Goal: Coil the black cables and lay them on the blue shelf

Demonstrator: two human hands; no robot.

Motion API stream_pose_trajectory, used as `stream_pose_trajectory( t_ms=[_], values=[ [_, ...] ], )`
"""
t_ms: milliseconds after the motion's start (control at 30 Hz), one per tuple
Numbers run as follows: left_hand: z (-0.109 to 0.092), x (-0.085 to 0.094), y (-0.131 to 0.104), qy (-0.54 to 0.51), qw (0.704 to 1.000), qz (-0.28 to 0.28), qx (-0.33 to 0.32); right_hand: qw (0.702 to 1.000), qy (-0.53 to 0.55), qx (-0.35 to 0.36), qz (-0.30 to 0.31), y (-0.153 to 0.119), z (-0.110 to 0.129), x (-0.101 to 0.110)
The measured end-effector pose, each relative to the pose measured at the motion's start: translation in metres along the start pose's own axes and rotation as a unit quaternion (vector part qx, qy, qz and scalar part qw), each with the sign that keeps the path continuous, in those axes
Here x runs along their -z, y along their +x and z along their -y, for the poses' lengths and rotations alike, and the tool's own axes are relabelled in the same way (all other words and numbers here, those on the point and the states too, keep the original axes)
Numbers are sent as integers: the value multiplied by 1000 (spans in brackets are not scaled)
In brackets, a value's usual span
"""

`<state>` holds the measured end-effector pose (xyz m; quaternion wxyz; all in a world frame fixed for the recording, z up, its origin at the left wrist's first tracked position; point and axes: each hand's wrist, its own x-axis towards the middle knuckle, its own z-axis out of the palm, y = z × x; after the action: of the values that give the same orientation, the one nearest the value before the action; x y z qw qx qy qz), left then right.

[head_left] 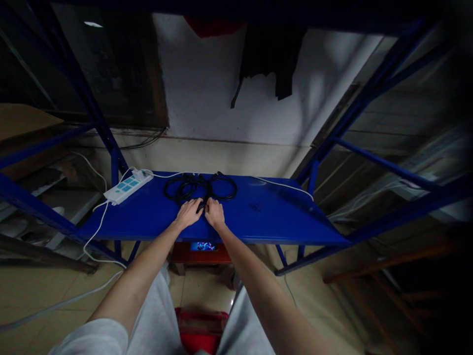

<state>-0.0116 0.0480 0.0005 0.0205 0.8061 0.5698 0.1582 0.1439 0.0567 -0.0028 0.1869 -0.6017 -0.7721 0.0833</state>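
A black cable [225, 181], coiled in several loops, lies on the blue shelf [266, 217]. My left hand [189, 213] is at the near side of the loops, its fingers closed on a part of the cable. Close beside it, my right hand [214, 212] is closed on the cable too, at the near end of the right loop. The fingertips of both hands are partly hidden, and the cable's ends are hard to make out.
A white power strip [127, 187] with blue sockets sits at the shelf's left end; its white cord hangs to the floor. Another white cord [284, 183] runs along the back edge. Blue frame posts rise at both sides. Below is a red stool [181, 254] with a lit screen.
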Motion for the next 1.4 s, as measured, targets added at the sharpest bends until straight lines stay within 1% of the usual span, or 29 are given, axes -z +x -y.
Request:
stream_pose_trajectory(
  t_ms=[100, 300, 700, 967, 1233, 1400],
  values=[
    [1, -1, 0, 1, 1000, 1, -18, 1000, -2, -1, -1, 0, 1, 0],
    [5, -5, 0, 21, 999, 4, -30, 1000, 3, -8, -1, 1, 2, -1],
    [7, -4, 1, 16, 999, 19, -29, 1000, -4, -21, 9, 3, 4, 2],
    [5, -3, -1, 24, 999, 9, -38, 1000, -2, -20, -5, 2, 4, 2],
    [4, -2, -4, 19, 999, 15, -30, 999, 10, -24, -22, -1, 2, -1],
    [4, -1, -6, 23, 999, 12, -30, 1000, -3, -12, -2, -4, 4, 1]
  ],
)
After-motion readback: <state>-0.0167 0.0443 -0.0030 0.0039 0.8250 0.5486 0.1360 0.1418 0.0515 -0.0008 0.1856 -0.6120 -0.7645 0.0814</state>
